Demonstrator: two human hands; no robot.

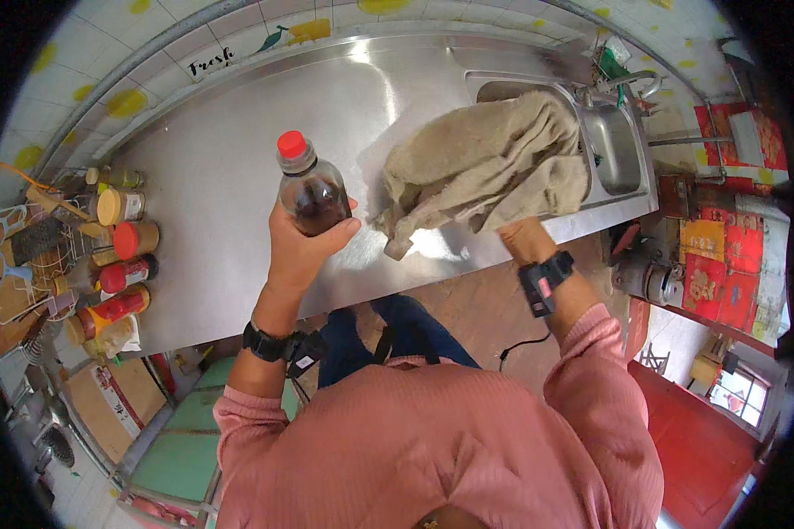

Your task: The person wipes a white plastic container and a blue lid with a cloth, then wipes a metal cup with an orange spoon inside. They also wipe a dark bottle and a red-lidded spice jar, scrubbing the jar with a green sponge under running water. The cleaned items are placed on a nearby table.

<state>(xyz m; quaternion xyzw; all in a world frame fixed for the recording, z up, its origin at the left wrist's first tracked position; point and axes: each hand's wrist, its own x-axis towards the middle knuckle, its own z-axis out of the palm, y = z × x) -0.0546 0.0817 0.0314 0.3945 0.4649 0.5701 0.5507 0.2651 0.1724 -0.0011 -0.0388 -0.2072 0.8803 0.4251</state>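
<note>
My left hand (304, 244) is wrapped around the lower part of a clear plastic bottle (314, 192) with dark contents and a red screw cap (292, 144). The bottle is above the stainless steel countertop (225, 198), its cap end pointing toward the wall. A large, crumpled beige-brown cloth (483, 152) spreads over the counter's right part and the near edge of the sink. My right hand (519, 231) is at the cloth's near side; its fingers are hidden under the fabric, so their grip cannot be seen. Both wrists wear black straps with small devices.
Several jars and bottles (127, 241) line the counter's left end beside a wire rack (13, 264). At the right are a double-basin steel sink (612, 155) and a faucet (635, 82). A tiled wall (178, 40) with a pipe runs behind. A green cabinet (178, 449) stands lower left.
</note>
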